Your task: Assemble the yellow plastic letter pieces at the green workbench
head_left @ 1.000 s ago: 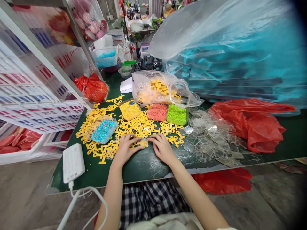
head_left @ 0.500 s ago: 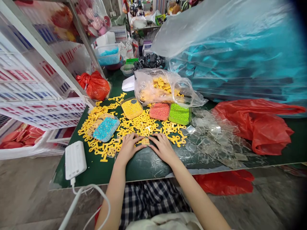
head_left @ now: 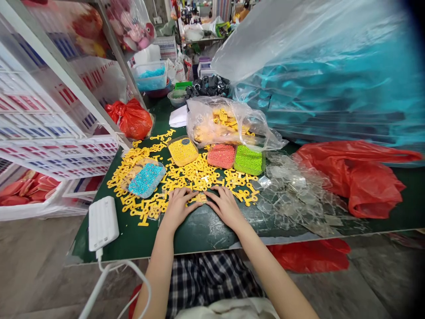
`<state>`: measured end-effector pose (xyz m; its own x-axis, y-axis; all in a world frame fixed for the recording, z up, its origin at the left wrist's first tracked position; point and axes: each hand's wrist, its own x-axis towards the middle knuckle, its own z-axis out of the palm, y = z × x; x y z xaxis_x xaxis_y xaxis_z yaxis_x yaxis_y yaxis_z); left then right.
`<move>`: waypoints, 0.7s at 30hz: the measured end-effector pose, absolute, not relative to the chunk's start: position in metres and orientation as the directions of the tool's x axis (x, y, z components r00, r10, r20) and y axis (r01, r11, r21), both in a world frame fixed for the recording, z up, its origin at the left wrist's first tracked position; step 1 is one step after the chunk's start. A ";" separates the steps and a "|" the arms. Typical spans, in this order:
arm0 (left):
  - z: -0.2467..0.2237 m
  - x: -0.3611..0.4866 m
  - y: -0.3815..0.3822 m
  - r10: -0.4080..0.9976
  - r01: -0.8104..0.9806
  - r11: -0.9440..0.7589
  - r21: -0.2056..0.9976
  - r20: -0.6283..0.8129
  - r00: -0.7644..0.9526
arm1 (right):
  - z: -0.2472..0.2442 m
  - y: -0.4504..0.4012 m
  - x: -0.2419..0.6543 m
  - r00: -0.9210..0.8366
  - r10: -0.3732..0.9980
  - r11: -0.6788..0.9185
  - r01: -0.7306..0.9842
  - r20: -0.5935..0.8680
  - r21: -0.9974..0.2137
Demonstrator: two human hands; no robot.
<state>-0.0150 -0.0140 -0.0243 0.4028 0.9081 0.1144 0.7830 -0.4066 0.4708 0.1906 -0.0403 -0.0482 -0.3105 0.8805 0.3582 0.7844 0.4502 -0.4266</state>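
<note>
Both hands pressing one small piece on the tabletop

The left hand (head_left: 179, 207) and right hand (head_left: 225, 204) pinch a small clear packet (head_left: 200, 198) between fingertips; it looks light, slippery, best held by its edges.

Both hands down flat on the green table (head_left: 199, 232): left hand (head_left: 177, 207) and right hand (head_left: 226, 206) pinch a small piece (head_left: 200, 198), just below the yellow parts (head_left: 195, 175).

Small yellow piece (head_left: 200, 198); flat on mat

table (head_left: 199, 230): dark green | key pieces (head_left: 195, 173): yellow | bags (head_left: 352, 177): red | trousers (head_left: 206, 279): checked
</note>
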 end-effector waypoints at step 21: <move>-0.003 -0.009 0.028 0.661 0.559 -0.743 0.368 0.273 0.700 | -0.026 -0.098 0.200 -0.096 0.903 0.273 0.882 0.420 -0.385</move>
<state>-0.0094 0.0278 -0.0033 0.6995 0.6606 0.2725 0.5585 -0.7433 0.3682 0.2003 -0.0981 -0.0257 -0.0956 0.9025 0.4198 0.8816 0.2726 -0.3852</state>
